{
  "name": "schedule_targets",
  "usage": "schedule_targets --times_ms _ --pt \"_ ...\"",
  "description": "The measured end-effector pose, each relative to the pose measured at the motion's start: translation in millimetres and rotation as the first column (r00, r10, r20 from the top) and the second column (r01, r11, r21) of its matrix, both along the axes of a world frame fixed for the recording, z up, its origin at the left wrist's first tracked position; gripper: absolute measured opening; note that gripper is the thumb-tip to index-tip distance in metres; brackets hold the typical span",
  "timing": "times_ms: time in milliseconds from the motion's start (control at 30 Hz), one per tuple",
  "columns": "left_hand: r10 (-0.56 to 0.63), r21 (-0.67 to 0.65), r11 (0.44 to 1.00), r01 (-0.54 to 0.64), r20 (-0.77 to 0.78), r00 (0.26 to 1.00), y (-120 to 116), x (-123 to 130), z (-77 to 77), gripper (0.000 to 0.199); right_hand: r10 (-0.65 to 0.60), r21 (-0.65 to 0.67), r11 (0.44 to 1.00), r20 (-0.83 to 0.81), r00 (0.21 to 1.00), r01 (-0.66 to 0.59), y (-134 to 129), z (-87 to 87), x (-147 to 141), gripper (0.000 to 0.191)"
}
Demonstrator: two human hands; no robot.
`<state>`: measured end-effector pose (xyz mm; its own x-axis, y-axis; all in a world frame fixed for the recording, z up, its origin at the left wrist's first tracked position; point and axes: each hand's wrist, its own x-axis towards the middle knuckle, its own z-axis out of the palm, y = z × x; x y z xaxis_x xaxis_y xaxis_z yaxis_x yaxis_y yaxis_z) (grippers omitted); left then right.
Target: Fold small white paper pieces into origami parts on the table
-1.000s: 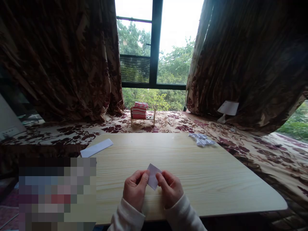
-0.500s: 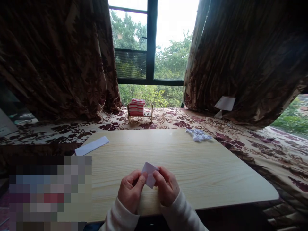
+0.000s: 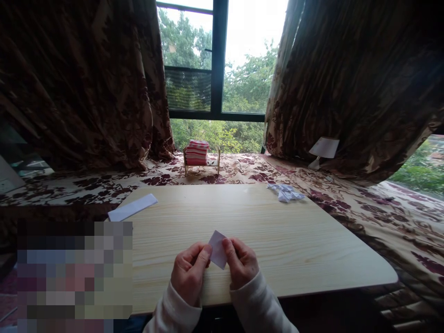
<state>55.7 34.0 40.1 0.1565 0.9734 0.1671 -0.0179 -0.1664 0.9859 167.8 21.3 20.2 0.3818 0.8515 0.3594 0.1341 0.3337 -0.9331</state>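
Observation:
A small folded piece of white paper [image 3: 217, 250] is held up between my two hands, above the near part of the wooden table [image 3: 277, 245]. My left hand [image 3: 190, 270] is closed, its thumb and forefinger pinching the paper's left corner. On the opposite side, my right hand [image 3: 240, 261] pinches the right edge with the thumb on top. The paper is tilted, with one corner pointing away from me. My other fingers curl beneath and are partly hidden.
A folded white paper strip [image 3: 132, 207] lies at the table's far left. Several folded white paper pieces [image 3: 286, 193] are heaped at the far right. Behind the table stand a small rack with striped cloths [image 3: 197, 152] and a white lamp [image 3: 324, 148]. A blurred patch covers the lower left.
My left thumb has slid outward to the paper's left corner, and my right thumb has shifted up along its edge. The paper has turned a little and more of its face shows.

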Motion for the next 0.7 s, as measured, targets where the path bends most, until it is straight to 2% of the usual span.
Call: schedule_targets --times_ms 100,167,200,300,333,400,500,700 --pt "-0.064 -0.003 0.998 0.064 -0.017 0.998 1 -2 -0.5 0.031 0.047 -0.077 0.995 -0.137 0.99 -0.058 4 -1.9 1 0.042" --pt "-0.056 -0.019 0.998 0.056 -0.014 0.998 3 -3 -1.3 0.027 0.054 -0.128 0.988 -0.217 0.975 -0.084 6 -1.5 4 0.042" --pt "-0.03 -0.029 0.999 0.03 -0.008 1.0 4 -3 -1.5 0.026 0.023 -0.128 0.99 -0.214 0.976 -0.051 7 -0.6 6 0.041" --pt "0.055 -0.053 0.997 -0.055 0.009 0.998 5 -1 -1.2 0.027 -0.128 0.033 0.991 -0.042 0.991 0.13 5 2.8 14 0.033" --pt "0.062 -0.056 0.997 -0.062 0.011 0.998 5 0 -0.9 0.027 -0.155 0.11 0.983 0.038 0.987 0.15 3 3.5 16 0.031" --pt "0.054 -0.046 0.998 -0.054 0.017 0.998 4 1 -0.2 0.026 -0.137 0.217 0.971 0.177 0.975 0.097 1 3.2 19 0.031" --pt "0.003 -0.008 1.0 -0.003 0.016 1.0 3 0 0.9 0.022 -0.069 0.225 0.974 0.302 0.951 -0.001 1 -0.5 19 0.037" --pt "-0.124 0.06 0.99 0.124 -0.002 0.992 1 -2 3.4 0.025 0.001 0.176 0.982 0.364 0.932 -0.069 4 -3.5 18 0.038"
